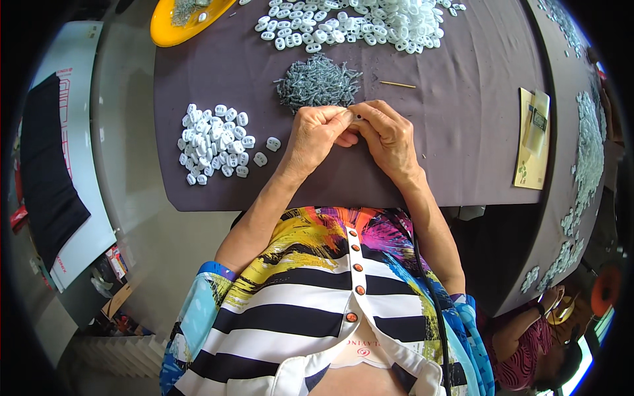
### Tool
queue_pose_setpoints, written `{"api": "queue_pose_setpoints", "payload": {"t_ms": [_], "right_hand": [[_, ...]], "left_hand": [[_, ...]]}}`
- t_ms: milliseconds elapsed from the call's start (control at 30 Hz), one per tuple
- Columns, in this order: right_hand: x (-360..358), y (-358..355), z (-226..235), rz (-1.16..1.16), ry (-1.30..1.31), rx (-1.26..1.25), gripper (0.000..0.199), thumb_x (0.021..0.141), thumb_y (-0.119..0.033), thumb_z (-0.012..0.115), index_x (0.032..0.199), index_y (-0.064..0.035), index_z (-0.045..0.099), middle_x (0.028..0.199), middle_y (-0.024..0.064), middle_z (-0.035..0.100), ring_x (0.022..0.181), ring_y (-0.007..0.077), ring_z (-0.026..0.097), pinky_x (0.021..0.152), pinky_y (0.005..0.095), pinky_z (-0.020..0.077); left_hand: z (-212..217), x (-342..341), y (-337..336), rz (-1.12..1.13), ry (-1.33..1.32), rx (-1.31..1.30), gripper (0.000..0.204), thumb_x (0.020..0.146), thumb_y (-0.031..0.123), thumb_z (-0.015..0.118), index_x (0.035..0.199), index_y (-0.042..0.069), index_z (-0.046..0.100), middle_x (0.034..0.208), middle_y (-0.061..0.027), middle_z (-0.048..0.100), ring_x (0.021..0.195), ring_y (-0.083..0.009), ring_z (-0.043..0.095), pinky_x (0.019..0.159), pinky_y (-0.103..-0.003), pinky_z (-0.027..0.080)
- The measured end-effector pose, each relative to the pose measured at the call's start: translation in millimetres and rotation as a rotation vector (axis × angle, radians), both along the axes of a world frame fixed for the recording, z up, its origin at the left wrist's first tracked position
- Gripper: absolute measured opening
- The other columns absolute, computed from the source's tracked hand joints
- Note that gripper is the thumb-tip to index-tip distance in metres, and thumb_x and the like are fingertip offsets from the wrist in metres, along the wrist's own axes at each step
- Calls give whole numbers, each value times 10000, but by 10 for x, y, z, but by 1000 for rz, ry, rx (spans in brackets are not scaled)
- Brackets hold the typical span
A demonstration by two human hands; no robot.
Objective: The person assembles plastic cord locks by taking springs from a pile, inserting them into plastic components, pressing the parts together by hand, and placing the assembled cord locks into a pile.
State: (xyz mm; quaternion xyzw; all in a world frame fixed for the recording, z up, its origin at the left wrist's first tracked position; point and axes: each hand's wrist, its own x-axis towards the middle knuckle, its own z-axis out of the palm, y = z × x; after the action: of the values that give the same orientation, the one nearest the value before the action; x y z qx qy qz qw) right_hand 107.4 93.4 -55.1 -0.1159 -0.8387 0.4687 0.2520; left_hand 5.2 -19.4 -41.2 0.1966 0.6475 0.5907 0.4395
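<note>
My left hand (317, 135) and my right hand (388, 135) meet just below a pile of small grey screw-like pins (318, 82). Thumbs and fingers of both are pinched together around a small white plastic piece (358, 117) with a dark hole, mostly covered by the fingertips. To the left of my left hand lies a heap of white rounded plastic pieces (214, 142) with dark marks or holes. Two more such pieces (273, 143) rest between that heap and my left wrist.
Many white two-holed oval pieces (409, 26) spread along the far side, beside a yellow dish (168, 30). A thin wooden stick (397, 84) lies right of the pins. A brown packet (530, 142) sits near the right edge. Another person (522, 336) works at the adjoining table.
</note>
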Motion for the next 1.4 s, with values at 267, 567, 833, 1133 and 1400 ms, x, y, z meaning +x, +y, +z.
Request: {"api": "queue_pose_setpoints", "payload": {"t_ms": [267, 567, 833, 1133, 1400], "right_hand": [[-14, 11, 70, 18, -87, -109, 266, 741, 20, 631, 1004, -5, 612, 881, 66, 614, 727, 127, 615, 636, 249, 498], [24, 48, 42, -16, -1, -359, 180, 793, 31, 601, 973, 19, 611, 873, 34, 601, 700, 85, 570, 639, 201, 472], [-177, 213, 158, -125, -107, 13, 105, 781, 2, 598, 879, -21, 631, 783, 55, 622, 628, 113, 570, 568, 232, 451], [-361, 189, 256, -111, -277, 308, 111, 744, -16, 616, 847, -52, 633, 789, 107, 573, 687, 297, 592, 622, 368, 471], [-339, 229, 199, -64, -318, 349, 53, 761, -35, 593, 812, -42, 580, 798, 109, 553, 701, 301, 577, 625, 376, 458]], "left_hand": [[-34, -8, -33, 48, -83, 41, 231, 902, 150, 498, 832, -33, 620, 692, -47, 613, 600, -89, 603, 557, -209, 516], [232, -162, -394, 27, 191, -263, 201, 875, 169, 538, 830, -3, 632, 613, -25, 569, 435, -46, 496, 368, -181, 376], [275, -382, -776, -21, 365, -506, 217, 842, 169, 543, 744, -9, 619, 547, -19, 544, 413, -59, 492, 366, -205, 386], [249, -509, -937, 4, 592, -541, 167, 795, 109, 571, 724, -38, 608, 528, -35, 549, 421, -74, 499, 403, -227, 398], [371, -475, -811, 15, 780, -522, 103, 768, 69, 602, 759, -33, 611, 563, -82, 583, 483, -103, 531, 469, -268, 411]]}}
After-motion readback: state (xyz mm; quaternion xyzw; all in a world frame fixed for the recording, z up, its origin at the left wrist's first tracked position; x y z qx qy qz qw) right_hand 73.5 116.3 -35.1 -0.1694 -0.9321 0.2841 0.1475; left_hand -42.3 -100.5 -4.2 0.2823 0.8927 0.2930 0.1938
